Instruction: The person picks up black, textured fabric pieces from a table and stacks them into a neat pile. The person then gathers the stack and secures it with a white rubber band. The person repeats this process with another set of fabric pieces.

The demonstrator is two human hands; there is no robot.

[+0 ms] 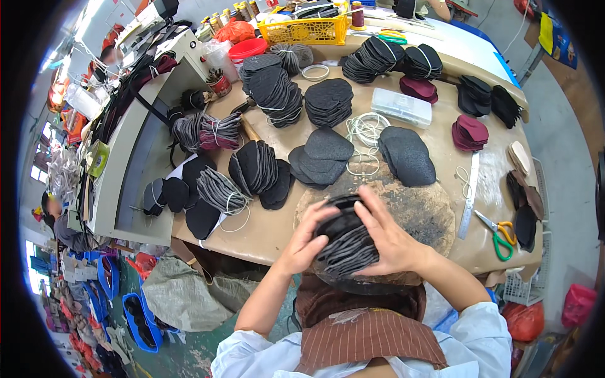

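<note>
A stack of black cut pieces, leather-like with greyish edges (348, 251), is tilted between my two hands at the near side of a worn round block (428, 211). My left hand (307, 234) grips the stack's left side, thumb across the near face. On the opposite side my right hand (392, 242) is curved round it, fingers reaching over the top; slight blur softens the upper edge. Just beyond the block lie a fanned black pile (321, 157) and a pile of speckled dark pieces (407, 156). Loose white elastic bands (367, 130) lie between these piles.
Banded black bundles (252, 167) and a grey bundle (222, 190) lie left. Scissors with green and orange handles (502, 239) and a metal ruler (467, 205) lie right. Maroon pieces (469, 133), a clear plastic box (401, 108) and a yellow basket (305, 33) stand farther back.
</note>
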